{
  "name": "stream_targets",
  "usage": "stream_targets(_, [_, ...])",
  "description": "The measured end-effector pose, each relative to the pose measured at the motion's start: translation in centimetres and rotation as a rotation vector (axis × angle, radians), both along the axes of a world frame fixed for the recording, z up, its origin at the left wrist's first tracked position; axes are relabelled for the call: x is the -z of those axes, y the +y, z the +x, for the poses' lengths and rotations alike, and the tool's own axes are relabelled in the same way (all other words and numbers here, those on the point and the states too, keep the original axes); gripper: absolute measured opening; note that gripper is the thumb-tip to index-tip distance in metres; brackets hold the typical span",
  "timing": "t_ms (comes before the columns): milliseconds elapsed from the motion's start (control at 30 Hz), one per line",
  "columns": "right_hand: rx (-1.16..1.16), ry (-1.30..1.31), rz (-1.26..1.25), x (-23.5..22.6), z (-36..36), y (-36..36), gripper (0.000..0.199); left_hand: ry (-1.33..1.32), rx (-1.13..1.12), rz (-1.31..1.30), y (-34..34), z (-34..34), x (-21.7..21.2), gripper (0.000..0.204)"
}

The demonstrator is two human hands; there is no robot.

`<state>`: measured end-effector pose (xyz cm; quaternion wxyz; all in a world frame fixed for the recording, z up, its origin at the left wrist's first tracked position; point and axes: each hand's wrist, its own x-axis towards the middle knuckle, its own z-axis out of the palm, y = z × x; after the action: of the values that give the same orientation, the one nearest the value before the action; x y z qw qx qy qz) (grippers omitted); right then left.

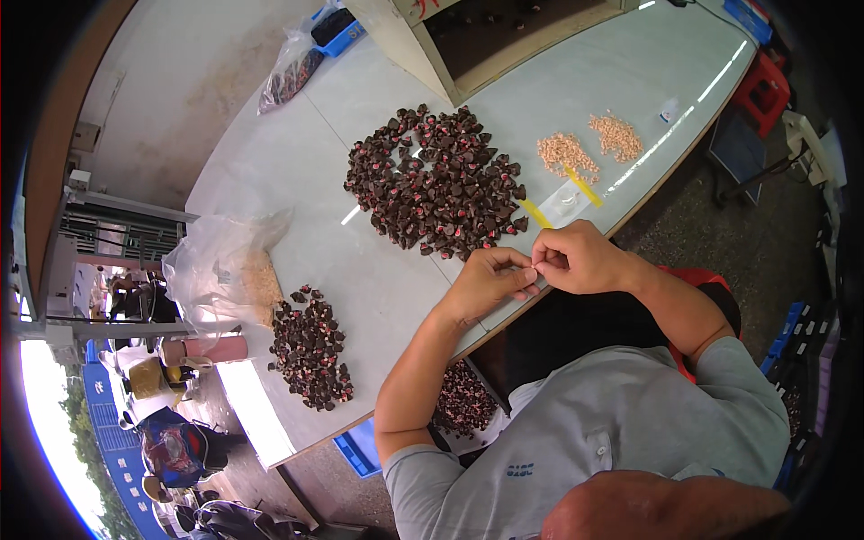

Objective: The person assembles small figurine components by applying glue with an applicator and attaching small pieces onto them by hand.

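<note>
At the table's near edge, my left hand point(493, 283) and my right hand point(583, 259) meet with fingertips pinched together. Whatever sits between the fingertips is too small to make out. Just beyond my left hand spreads a big pile of small dark parts point(432, 184) with red spots. Past my right hand lie two small heaps of tiny pale beige pieces, one nearer point(565, 156) and one farther point(617, 138). Yellow tape strips point(583, 186) mark the tabletop close to my right hand.
A second pile of dark parts point(310, 351) lies at the left, by a clear plastic bag point(211, 274) with beige pieces point(261, 283). A box-like shelf point(432, 67) stands at the back. Below the table edge is a tray of small parts point(463, 405). A red stool point(763, 90) stands right.
</note>
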<state>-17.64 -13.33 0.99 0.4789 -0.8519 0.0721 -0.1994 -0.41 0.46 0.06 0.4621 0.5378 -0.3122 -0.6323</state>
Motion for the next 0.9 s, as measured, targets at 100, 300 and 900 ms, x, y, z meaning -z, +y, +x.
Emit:
stream_targets(100, [-0.037, 0.031, -0.034, -0.1, -0.1, -0.3, 0.010, -0.010, 0.010, -0.001, 0.0, 0.0, 0.3, 0.017])
stream_targets(300, [-0.064, -0.019, -0.054, -0.2, -0.1, -0.5, 0.010, -0.018, 0.026, -0.002, -0.1, 0.1, 0.2, 0.018])
stream_targets(900, [0.088, 0.145, -0.783, -3.4, -0.7, -7.6, 0.008, 0.015, -0.031, 0.006, -0.3, 0.0, -0.7, 0.024])
